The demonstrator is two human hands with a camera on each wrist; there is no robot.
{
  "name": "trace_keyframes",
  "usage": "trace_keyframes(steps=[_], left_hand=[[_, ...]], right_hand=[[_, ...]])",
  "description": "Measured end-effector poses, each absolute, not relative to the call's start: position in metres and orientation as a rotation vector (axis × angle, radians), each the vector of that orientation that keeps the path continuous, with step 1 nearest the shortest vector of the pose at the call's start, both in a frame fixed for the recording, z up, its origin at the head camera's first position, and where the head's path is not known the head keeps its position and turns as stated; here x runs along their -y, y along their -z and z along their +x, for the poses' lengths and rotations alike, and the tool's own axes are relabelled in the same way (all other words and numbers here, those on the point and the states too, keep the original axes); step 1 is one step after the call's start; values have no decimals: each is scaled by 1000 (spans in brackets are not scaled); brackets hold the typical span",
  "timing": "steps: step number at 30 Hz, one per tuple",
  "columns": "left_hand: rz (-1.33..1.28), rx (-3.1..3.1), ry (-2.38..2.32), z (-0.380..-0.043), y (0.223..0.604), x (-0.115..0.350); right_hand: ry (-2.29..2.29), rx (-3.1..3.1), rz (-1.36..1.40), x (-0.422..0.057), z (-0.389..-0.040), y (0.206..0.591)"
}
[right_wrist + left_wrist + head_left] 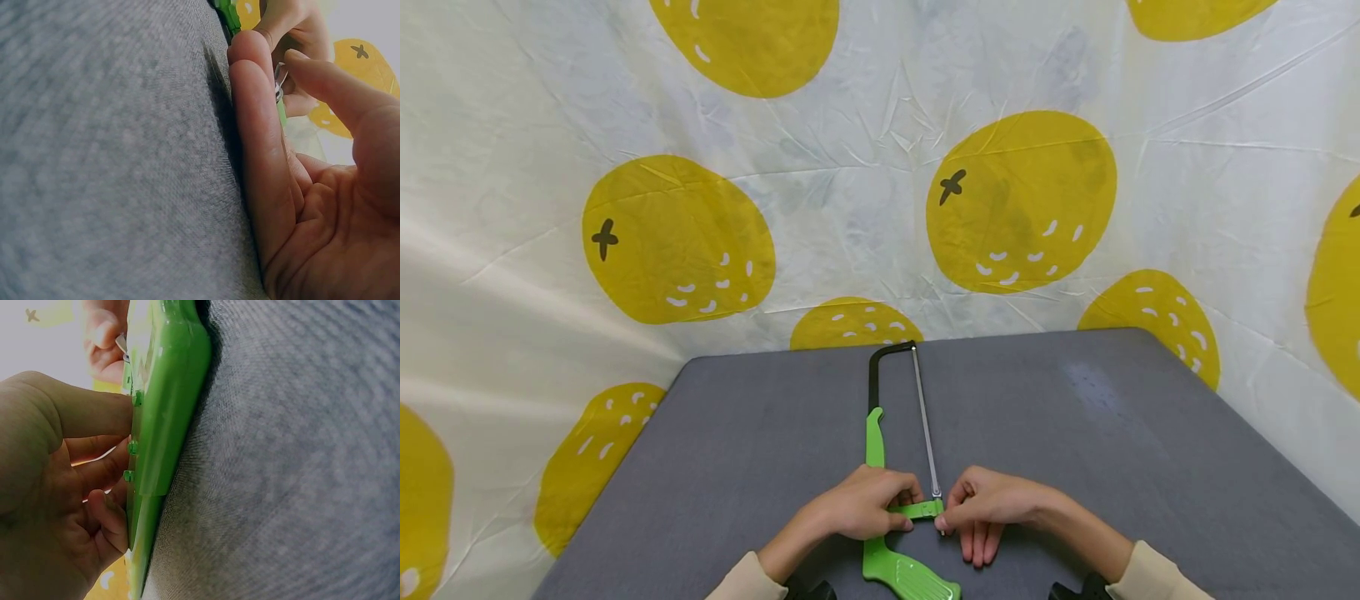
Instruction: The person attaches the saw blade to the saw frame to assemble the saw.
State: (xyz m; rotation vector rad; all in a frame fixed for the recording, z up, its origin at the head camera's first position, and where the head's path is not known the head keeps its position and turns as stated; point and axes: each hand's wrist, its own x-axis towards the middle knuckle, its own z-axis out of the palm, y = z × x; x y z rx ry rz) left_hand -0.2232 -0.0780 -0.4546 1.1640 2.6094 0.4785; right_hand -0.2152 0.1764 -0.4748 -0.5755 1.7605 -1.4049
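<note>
A hacksaw with a green handle (pixel 904 573) and a black frame (pixel 874 379) lies on the grey table, its front end pointing away from me. Its silver blade (pixel 925 417) runs along the right side. My left hand (pixel 867 502) holds the green frame by the short crossbar at the blade's near end; thumb and fingers press on it in the left wrist view. From the right, my right hand (pixel 988 504) pinches the small metal wing nut (pixel 281 80) at that end between thumb and index finger. The other right fingers extend along the tabletop. Fingers partly hide the nut.
The grey cloth-covered table (pixel 1045 417) spreads around the saw. Behind it and at the sides hangs a white curtain (pixel 865 225) printed with yellow fruit. A pale patch (pixel 1090 387) marks the tabletop at the back right.
</note>
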Motion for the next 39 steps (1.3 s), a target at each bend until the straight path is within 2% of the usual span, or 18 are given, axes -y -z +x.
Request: trace_keyframes(steps=[39], left_hand=[[1165,-2626,-455,-224,458,78]], right_hand=[[1385,-1726,-610,-180,-217,478]])
